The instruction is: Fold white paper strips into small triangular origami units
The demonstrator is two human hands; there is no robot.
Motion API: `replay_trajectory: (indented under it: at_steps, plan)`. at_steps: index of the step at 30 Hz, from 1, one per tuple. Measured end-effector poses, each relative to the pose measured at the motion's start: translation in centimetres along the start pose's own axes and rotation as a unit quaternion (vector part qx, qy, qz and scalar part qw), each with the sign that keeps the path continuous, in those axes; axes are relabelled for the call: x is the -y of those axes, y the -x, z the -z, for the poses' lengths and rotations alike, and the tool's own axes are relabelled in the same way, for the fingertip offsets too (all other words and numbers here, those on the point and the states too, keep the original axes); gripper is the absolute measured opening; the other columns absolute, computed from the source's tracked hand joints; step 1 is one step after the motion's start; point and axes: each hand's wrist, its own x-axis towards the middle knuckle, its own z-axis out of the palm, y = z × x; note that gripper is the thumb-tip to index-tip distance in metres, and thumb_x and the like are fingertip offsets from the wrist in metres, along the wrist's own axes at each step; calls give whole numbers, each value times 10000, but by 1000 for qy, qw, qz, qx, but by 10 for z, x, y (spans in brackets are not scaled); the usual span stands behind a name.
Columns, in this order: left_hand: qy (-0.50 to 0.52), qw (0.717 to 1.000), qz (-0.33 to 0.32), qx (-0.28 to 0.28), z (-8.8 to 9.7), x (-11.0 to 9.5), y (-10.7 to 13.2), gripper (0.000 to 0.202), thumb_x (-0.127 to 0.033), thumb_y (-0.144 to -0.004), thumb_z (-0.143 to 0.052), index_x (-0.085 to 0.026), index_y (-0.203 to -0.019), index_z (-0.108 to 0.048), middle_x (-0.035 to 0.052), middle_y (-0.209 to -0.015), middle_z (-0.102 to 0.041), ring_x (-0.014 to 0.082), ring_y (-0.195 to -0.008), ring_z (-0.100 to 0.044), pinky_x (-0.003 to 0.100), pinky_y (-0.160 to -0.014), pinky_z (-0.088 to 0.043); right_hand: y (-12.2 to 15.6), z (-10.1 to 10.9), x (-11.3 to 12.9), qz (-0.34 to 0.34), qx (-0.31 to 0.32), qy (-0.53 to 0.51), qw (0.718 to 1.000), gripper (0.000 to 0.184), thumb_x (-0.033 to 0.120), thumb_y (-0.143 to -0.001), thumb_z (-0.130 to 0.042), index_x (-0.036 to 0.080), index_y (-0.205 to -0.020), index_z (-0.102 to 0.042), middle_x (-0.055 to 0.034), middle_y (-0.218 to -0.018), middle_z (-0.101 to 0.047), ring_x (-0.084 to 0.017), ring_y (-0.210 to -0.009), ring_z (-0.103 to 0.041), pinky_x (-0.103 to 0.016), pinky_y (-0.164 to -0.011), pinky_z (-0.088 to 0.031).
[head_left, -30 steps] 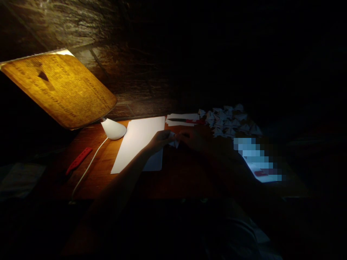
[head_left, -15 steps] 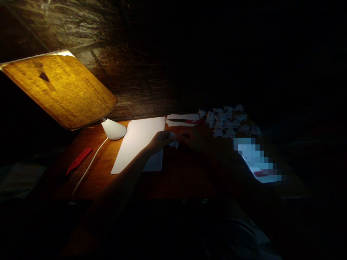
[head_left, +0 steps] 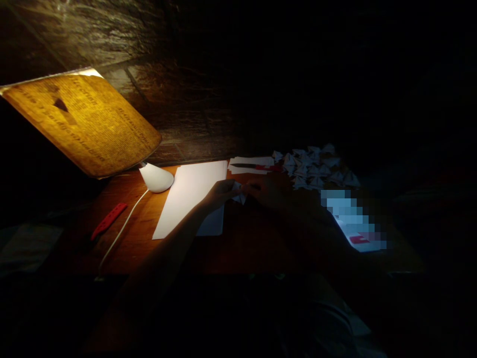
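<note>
Between both hands is a small piece of folded white paper [head_left: 239, 197], pinched above the table. My left hand [head_left: 219, 193] grips its left side, fingers closed. On the other side my right hand [head_left: 263, 191] is closed on the paper's upper right; shadow hides much of these fingers. Under my left wrist lies a stack of large white sheets [head_left: 197, 194]. Scissors with red handles [head_left: 261, 167] rest on smaller white paper pieces [head_left: 238, 161] just beyond the hands. Several folded paper shapes [head_left: 309, 166] are gathered at the back right.
A lamp with a white base [head_left: 158, 179] and a print-covered shade [head_left: 85, 122] stands at the left, its white cord [head_left: 122, 236] running to the front edge. Near it lies a red strip-like object [head_left: 110, 221]. A lit screen [head_left: 350, 221] is at the right. Behind the wooden table [head_left: 130, 253] rises a wall.
The hands and folded paper stay in nearly the same place. On the lit screen at the right, the picture differs slightly.
</note>
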Motion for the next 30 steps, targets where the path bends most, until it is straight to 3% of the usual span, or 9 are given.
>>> replay_trajectory:
  at_steps: [10,16,19,25,30]
  plan:
    - [14,1000,-4,-17,1,3,1,501,-557,-713,-945,-138,-774,-676,-1,-712,-646,115,-660,-560,240,-616,-408,1,-1,0,12,-18,-25,999,408,562,-900,-585,207,-696,-587,13,-682,-539,-145,-662,-465,-292,-619,-365]
    - [74,995,-14,-68,3,5,-3,528,-571,-663,-965,-135,-883,-766,52,-848,-759,171,-776,-667,280,-723,-504,0,-3,-3,22,-40,-28,999,274,474,-915,-643,202,-879,-651,-17,-813,-658,-175,-755,-571,-303,-690,-445]
    - [90,990,-7,-105,5,7,-4,502,-549,-641,-973,-144,-800,-724,13,-749,-713,137,-676,-623,250,-640,-470,1,-3,-3,31,-61,0,998,185,362,-888,-679,206,-983,-647,-32,-886,-690,-190,-783,-609,-323,-732,-480]
    - [96,987,18,-130,5,5,-3,468,-494,-613,-979,-149,-742,-690,-11,-680,-671,127,-603,-596,237,-578,-446,5,-1,-1,99,-69,47,992,526,296,-776,-850,238,-1257,-647,-81,-1203,-690,-256,-1034,-649,-387,-893,-530]
    - [98,987,0,-126,1,-3,-2,418,-451,-596,-981,-137,-758,-757,14,-709,-719,142,-668,-633,251,-648,-452,5,0,-1,107,-47,90,989,426,211,-773,-871,250,-1171,-722,-54,-1118,-634,-218,-934,-618,-367,-832,-531]
